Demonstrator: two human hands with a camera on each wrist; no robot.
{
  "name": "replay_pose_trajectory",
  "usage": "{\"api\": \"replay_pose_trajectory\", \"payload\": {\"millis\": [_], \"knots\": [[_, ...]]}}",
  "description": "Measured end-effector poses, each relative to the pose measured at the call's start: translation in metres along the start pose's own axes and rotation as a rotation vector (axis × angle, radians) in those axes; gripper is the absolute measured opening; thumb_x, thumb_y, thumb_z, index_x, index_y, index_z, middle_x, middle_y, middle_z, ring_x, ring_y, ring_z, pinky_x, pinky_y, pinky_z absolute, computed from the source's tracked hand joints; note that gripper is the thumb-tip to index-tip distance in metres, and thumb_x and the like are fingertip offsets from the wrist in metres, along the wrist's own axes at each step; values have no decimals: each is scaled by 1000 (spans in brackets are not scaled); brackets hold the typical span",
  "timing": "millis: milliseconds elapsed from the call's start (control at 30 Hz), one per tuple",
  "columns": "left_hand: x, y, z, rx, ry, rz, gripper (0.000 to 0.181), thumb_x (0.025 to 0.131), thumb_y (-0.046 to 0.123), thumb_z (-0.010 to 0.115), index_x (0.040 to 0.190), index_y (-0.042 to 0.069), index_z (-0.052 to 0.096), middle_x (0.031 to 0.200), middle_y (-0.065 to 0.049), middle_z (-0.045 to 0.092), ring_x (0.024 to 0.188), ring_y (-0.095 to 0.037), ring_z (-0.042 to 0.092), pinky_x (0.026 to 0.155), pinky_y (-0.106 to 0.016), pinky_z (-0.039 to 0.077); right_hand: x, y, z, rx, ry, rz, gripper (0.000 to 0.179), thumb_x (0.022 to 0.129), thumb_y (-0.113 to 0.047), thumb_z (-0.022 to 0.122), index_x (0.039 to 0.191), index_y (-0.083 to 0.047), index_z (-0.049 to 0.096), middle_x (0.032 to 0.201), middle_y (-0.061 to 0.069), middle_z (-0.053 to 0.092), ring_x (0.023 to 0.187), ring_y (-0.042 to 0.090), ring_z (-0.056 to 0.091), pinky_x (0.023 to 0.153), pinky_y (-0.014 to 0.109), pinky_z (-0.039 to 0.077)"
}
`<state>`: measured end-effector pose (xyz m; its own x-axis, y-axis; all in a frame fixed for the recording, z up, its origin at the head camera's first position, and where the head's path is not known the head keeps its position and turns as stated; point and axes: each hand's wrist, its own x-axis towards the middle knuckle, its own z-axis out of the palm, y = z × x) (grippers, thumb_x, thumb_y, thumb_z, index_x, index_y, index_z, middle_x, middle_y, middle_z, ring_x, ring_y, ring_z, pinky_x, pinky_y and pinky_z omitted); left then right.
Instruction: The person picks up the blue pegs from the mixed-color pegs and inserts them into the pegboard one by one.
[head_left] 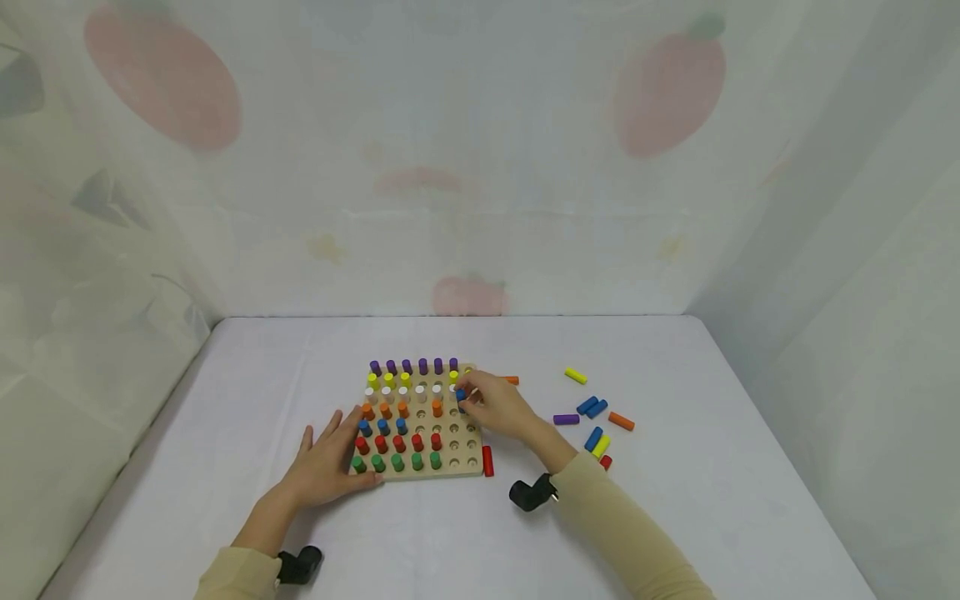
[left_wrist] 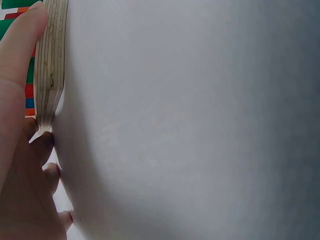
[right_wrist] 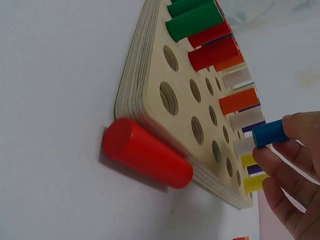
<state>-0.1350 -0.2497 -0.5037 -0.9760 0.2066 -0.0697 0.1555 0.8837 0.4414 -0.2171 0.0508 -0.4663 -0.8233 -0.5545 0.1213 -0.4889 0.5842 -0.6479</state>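
A wooden pegboard lies on the table with rows of purple, yellow, white, orange, blue, red and green pegs standing in it. My right hand pinches a blue peg between thumb and fingers, over the board's right part. In the right wrist view this peg is tilted and held above the surface, near white pegs. My left hand rests against the board's front left corner, fingers spread and thumb along the front edge. The left wrist view shows the thumb touching the layered plywood side.
Beside the board's right edge lies a red peg, and an orange peg is partly behind my right hand. Farther right are scattered loose pegs: yellow, purple, orange and several blue ones. White cloth hangs behind the table.
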Motion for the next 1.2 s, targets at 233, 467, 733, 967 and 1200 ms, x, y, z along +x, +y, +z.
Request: {"api": "replay_pose_trajectory", "payload": {"millis": [233,467,733,967,1200], "knots": [[-1,2,-1,7,4,6,115,61,70,68,148,11,20,149,-14,28,138,-41,15,104,-67,-1,3,-9,5,24,-8,-45,22,88,-14,61,109,-12,60,98,-3,63,84,7,59,71,15,49],[0,1,0,3,4,8,116,61,71,67,148,11,19,149,-14,28,138,-40,14,104,-68,-1,5,-17,11,12,-20,-50,20,88,-15,60,108,-14,60,97,-4,63,84,5,60,71,14,49],[2,0,1,16,6,9,116,61,72,67,148,11,19,149,-15,29,138,-41,15,103,-68,-1,8,-24,17,17,-33,-62,18,88,-14,61,106,-13,60,99,-5,61,83,3,58,70,12,48],[2,-1,0,15,3,7,115,61,71,67,148,11,20,149,-15,28,138,-41,15,103,-69,0,11,-32,21,21,-54,-68,22,89,-13,59,111,-11,60,105,-5,61,88,3,58,72,11,48],[1,-2,0,18,3,7,115,61,71,66,148,11,20,149,-15,28,138,-42,15,103,-69,0,14,-38,26,-28,-55,-95,21,89,-14,60,109,-13,59,103,-3,62,87,5,57,72,9,47]]}}
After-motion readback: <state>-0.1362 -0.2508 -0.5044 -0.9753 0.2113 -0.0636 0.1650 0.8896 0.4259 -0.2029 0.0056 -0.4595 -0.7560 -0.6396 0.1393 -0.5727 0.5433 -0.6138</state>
